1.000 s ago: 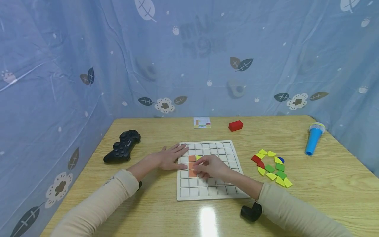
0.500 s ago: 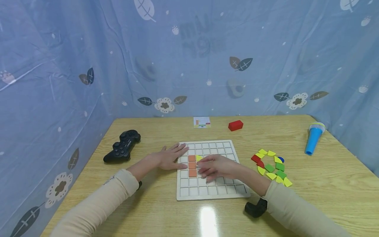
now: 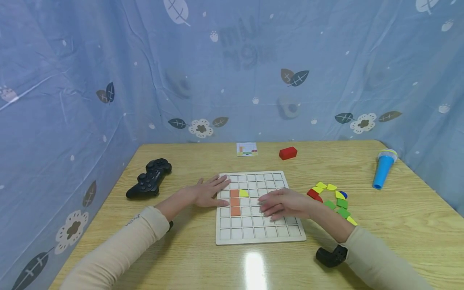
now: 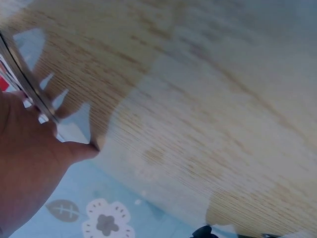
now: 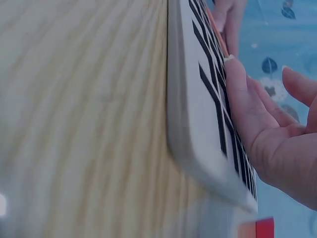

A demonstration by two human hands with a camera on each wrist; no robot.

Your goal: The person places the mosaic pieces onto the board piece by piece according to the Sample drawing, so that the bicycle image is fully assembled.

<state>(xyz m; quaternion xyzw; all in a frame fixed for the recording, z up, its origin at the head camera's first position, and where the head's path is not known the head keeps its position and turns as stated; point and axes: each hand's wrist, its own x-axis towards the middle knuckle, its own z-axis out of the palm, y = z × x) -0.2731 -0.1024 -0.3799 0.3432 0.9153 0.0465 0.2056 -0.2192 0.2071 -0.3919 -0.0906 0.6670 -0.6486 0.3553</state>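
Note:
A white grid board lies in the middle of the wooden table. Three orange square tiles form a column in its left part, and a yellow tile with a rounded corner sits right of the top one. My left hand rests with spread fingers on the board's left edge; the left wrist view shows the same hand at that edge. Over the board's right half is my right hand, fingers loosely bent and holding nothing. In the right wrist view, this hand is close over the grid.
Loose yellow, red, green and blue pieces lie right of the board, some hidden by my right arm. Behind it are a small pattern card and a red block. A black game controller lies left, a blue toy microphone far right.
My right hand has let go near the orange tiles and moved right across the board, uncovering the column and the yellow tile. My left hand has stayed in place.

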